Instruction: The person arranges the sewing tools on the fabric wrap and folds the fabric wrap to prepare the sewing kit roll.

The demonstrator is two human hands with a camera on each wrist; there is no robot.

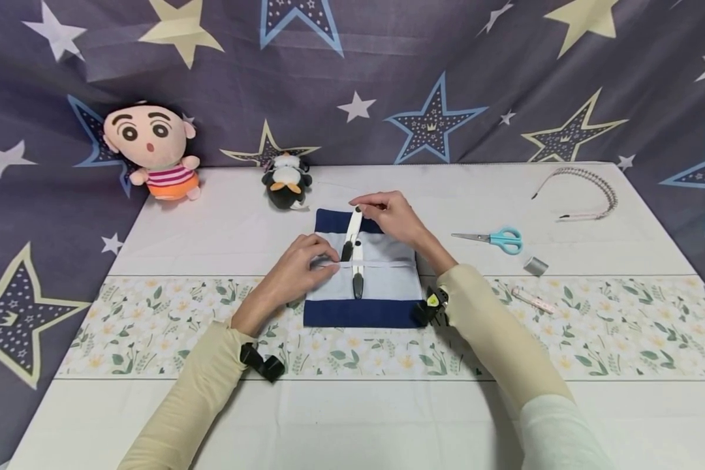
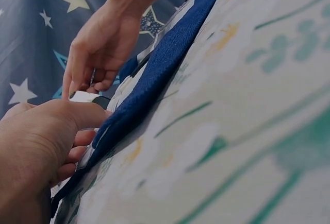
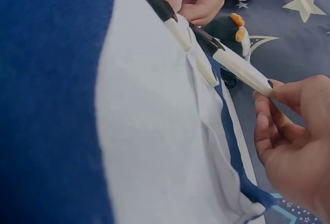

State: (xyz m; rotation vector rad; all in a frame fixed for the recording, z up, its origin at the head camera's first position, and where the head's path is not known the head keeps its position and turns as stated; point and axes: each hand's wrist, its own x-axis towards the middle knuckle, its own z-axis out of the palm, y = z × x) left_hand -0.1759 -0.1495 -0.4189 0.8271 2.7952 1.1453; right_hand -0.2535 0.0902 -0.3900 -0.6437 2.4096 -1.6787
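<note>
A navy and pale cloth (image 1: 382,314) lies flat on the table, with a thin white strip (image 1: 388,264) running across its middle. My right hand (image 1: 395,215) pinches the far end of a slim white-handled tool (image 1: 355,223) between thumb and fingertips. That tool slants over the cloth, its black end (image 1: 347,251) beside the strip. A second white-and-black tool (image 1: 358,279) passes under the strip and lies upright on the cloth. At the strip's left part, my left hand (image 1: 299,267) pinches the fabric. The left wrist view shows its thumb at the cloth's edge.
Blue-handled scissors (image 1: 506,240), a small grey cylinder (image 1: 535,266) and a pale pink stick-like item (image 1: 534,300) lie right of the cloth. Farther back are a headband (image 1: 605,189), a penguin plush (image 1: 286,183) and a large doll (image 1: 158,153). A floral runner (image 1: 182,326) crosses the table.
</note>
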